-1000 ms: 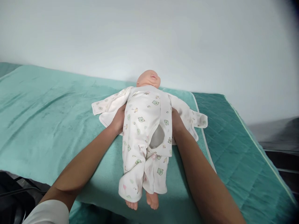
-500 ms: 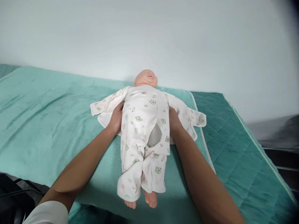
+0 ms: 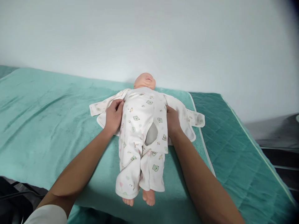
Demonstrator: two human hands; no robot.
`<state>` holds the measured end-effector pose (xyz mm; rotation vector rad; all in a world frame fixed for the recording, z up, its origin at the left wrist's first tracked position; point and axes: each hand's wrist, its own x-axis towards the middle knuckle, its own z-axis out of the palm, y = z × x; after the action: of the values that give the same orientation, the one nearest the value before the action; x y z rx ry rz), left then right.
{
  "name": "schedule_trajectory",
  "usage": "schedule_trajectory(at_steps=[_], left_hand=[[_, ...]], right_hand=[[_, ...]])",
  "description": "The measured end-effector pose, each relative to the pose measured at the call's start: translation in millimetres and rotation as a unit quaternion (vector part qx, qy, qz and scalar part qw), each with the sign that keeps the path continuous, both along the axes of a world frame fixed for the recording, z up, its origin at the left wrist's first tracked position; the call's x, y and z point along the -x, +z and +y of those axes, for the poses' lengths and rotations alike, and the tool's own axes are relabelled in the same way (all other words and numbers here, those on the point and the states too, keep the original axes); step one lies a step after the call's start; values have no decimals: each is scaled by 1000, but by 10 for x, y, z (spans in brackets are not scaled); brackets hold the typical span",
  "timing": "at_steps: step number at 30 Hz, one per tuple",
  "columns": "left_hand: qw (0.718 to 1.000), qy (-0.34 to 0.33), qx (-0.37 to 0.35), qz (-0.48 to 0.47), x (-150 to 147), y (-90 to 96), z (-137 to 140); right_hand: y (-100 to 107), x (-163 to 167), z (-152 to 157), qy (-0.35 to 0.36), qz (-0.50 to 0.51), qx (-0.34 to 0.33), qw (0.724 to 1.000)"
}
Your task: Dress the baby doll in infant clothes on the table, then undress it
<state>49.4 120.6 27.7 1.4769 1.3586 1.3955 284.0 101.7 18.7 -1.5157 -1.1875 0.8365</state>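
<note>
A baby doll (image 3: pixel 145 81) lies on its back, head towards the wall and bare feet towards me. It wears a white baby jacket (image 3: pixel 179 107), spread out at both sides, and white printed baby trousers (image 3: pixel 142 115) pulled high up the chest. The trousers have an open slit at the crotch. My left hand (image 3: pixel 114 116) is closed at the left edge of the trousers, thumb and fingers pinched together near the chest. On the other side, my right hand (image 3: pixel 173 121) grips the right edge, its fingertips partly hidden by the cloth and the doll.
A light green sheet (image 3: pixel 46 124) covers the bed beneath the doll. Darker green quilted bedding (image 3: pixel 229 140) extends to the right. Behind the bed stands a plain pale wall (image 3: pixel 149 37). Dark objects (image 3: pixel 14 199) show below the bed's edge at the lower left.
My left hand has come up from beside and partly beneath the doll to the upper left edge of the trousers. The right hand stays at the side; the view has shifted slightly.
</note>
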Motion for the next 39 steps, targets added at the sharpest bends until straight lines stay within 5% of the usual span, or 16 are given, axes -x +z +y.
schedule_trajectory(at_steps=[8,16,22,32,39], left_hand=[[997,-19,-37,64,40,-77,128],[994,-55,-71,57,33,-131,190],[974,-101,-145,139,-28,109,454],[921,-338,-16,191,-151,494,778],[938,-277,-72,194,-221,463,753]], right_hand=[[-67,-107,15,-110,-84,-81,987],[-58,-83,30,-103,-124,-192,968],[53,-68,317,35,-85,-229,969],[284,-192,716,275,-90,-139,947],[385,-260,709,355,-82,-104,926]])
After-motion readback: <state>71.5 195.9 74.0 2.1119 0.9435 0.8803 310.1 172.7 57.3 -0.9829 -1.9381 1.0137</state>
